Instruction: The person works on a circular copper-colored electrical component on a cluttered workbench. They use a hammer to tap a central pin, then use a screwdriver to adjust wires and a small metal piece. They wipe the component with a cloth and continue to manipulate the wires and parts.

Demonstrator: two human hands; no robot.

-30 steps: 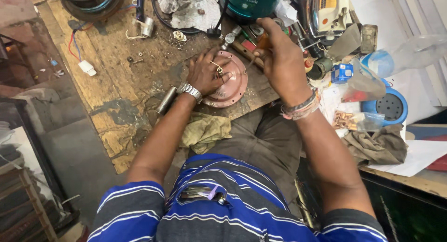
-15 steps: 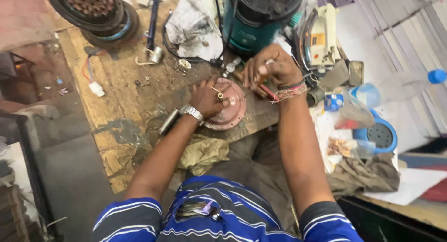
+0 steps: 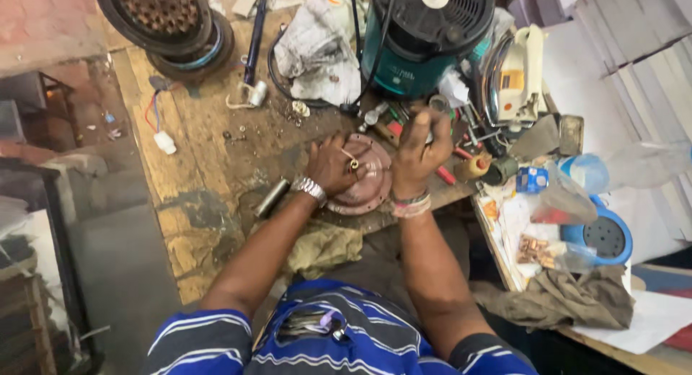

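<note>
Both hands work at a round reddish-brown metal cover plate [image 3: 362,180] lying flat on the worn wooden counter [image 3: 202,151].

The left hand [image 3: 330,164] presses down on the plate with fingers spread; the right hand [image 3: 418,148] is fisted around a small tool above the plate's far edge. Just beyond the hands stands a teal motor housing [image 3: 425,36]; a crumpled olive rag [image 3: 321,249] lies below the left wrist, and cluttered tools crowd the right hand's side.
</note>
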